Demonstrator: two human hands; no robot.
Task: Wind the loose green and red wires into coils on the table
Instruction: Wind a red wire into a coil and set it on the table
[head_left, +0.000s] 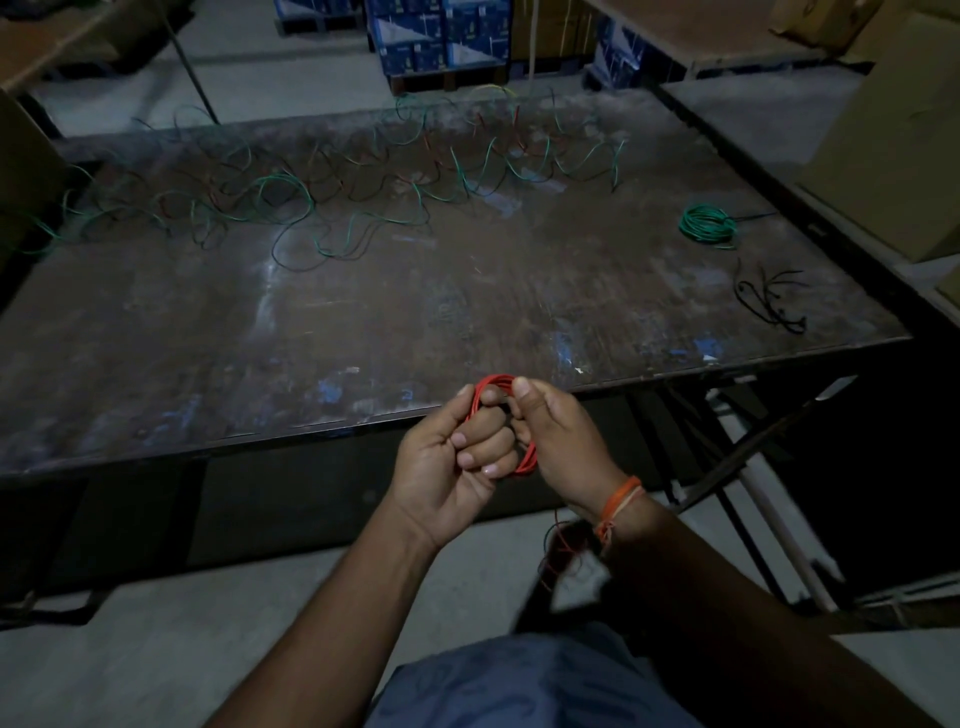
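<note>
While both forearms reach forward before the table (363, 312) edge, the left hand (457, 462) curls its fingers (488, 441) through the red wire coil (527, 457) and the right hand (558, 436) pinches its top.

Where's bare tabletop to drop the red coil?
Bare: table centre and near edge, between loose wires and both hands. Crowded: far strip of tangled wires; right side holds green coil and black ties. Red coil in hands.
</note>
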